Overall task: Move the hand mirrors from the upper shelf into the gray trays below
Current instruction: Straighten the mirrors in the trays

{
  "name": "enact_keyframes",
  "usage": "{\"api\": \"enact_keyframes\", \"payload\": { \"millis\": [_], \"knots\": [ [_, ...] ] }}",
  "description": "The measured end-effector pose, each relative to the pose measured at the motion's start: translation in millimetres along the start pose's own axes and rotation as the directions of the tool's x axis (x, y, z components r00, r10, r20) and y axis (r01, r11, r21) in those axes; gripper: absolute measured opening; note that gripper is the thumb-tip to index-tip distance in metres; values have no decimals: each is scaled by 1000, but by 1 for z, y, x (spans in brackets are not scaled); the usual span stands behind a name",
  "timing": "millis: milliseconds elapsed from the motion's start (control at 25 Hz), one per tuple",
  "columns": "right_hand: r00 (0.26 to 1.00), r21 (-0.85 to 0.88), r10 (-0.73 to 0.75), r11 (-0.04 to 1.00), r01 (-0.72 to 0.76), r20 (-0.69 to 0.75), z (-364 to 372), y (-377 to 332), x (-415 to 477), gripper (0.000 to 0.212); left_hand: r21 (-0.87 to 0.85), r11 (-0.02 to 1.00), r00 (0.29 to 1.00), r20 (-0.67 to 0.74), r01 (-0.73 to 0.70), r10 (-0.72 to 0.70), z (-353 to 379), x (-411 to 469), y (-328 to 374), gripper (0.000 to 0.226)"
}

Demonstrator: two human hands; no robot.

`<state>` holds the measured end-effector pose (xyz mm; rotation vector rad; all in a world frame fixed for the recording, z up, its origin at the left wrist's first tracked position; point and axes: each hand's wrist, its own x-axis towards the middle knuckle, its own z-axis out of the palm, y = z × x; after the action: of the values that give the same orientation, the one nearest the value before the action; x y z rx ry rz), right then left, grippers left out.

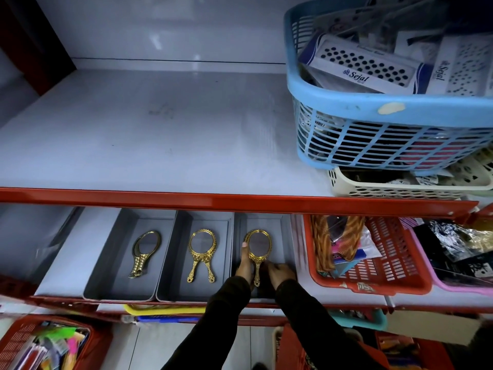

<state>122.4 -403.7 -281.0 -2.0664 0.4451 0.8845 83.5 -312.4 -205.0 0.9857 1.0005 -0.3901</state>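
Three gray trays stand side by side on the lower shelf. The left tray holds gold hand mirrors stacked together. The middle tray holds two overlapping gold mirrors. In the right tray lies another gold hand mirror. My left hand touches that mirror's left rim, thumb up along the frame. My right hand sits just right of its handle, fingers curled near it. The upper shelf carries no mirrors.
A blue basket of card packets sits on a white basket at the upper shelf's right. A red basket and a pink one stand right of the trays. The red shelf edge overhangs the trays. More baskets sit below.
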Motion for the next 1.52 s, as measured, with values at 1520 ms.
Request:
{"api": "enact_keyframes", "payload": {
  "millis": [1520],
  "knots": [
    [992,339,24,939,-65,123,144,-84,-37,51,-121,990,975,-220,-65,37,-155,36,42,92]
  ]
}}
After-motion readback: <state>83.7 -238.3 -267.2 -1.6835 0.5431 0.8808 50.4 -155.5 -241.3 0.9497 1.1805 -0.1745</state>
